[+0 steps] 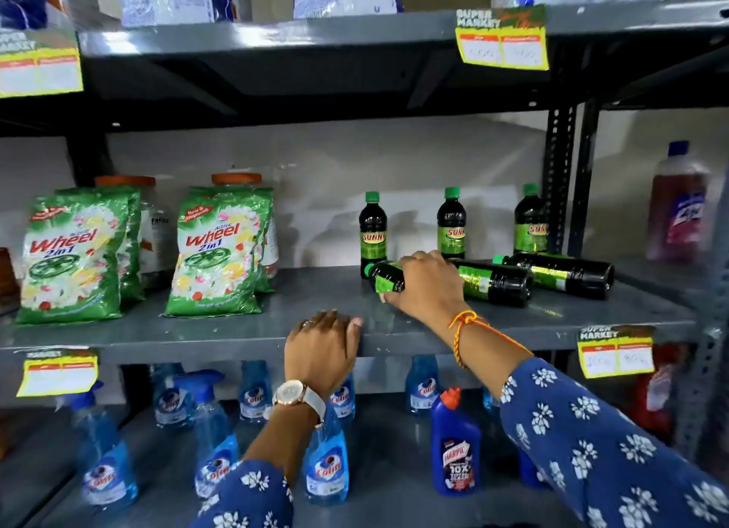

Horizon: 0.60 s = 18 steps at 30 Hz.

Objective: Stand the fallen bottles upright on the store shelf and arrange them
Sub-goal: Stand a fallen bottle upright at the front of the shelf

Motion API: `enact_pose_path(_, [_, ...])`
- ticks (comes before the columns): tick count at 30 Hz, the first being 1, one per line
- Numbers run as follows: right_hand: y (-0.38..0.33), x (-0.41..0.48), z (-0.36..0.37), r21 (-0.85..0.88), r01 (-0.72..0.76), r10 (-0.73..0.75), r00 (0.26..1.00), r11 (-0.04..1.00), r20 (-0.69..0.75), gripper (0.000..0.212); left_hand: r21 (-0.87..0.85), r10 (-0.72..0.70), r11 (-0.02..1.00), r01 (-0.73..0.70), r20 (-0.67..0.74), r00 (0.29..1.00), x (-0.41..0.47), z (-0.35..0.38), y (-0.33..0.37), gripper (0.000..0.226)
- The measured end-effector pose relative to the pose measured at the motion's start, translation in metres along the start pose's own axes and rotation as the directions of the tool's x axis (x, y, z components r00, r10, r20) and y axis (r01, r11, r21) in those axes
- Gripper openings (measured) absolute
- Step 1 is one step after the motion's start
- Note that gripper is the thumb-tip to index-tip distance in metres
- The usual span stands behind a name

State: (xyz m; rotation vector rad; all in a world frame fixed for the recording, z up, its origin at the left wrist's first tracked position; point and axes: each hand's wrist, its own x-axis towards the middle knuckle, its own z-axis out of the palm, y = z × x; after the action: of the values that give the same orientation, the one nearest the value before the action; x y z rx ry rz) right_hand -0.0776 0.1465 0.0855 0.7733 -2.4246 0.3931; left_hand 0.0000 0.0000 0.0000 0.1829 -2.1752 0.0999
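Gripping fallen bottle (pixel 384 278), right hand (pixel 428 283) clamped on its midsection, centre frame.
Long axis horizontal, cap pointing left; left hand (pixel 321 350) rests flat on shelf edge (pixel 197 346).

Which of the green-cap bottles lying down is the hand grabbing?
The leftmost fallen bottle, green cap pointing left. The right hand lies over it; the other two fallen bottles lie untouched further right.

Shelf: grey metal shelf (pixel 307 302) is carrying the goods.
Left: two green detergent packs (pixel 75 251) (pixel 221 247) are standing.
Back right: three green-capped bottles (pixel 373 227) (pixel 451 222) (pixel 530 220) are standing.
Front right: three fallen bottles (pixel 384 277) (pixel 493 283) (pixel 560 273) are lying.
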Motion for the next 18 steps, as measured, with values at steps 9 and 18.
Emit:
enact_pose_path(9, [-0.012, 0.034, 0.030, -0.209, -0.251, 0.289, 0.941, 0.945, 0.177, 0.069, 0.007, -0.035, 0.999, 0.035, -0.036, 0.999, -0.005, 0.010, -0.002, 0.035])
enact_pose_path(18, [0.011, 0.024, 0.050, 0.629, -0.218, 0.333, 0.940, 0.746, -0.069, 0.051, 0.006, -0.039, 0.999, 0.039, 0.018, 0.999, -0.006, 0.012, -0.003, 0.040])
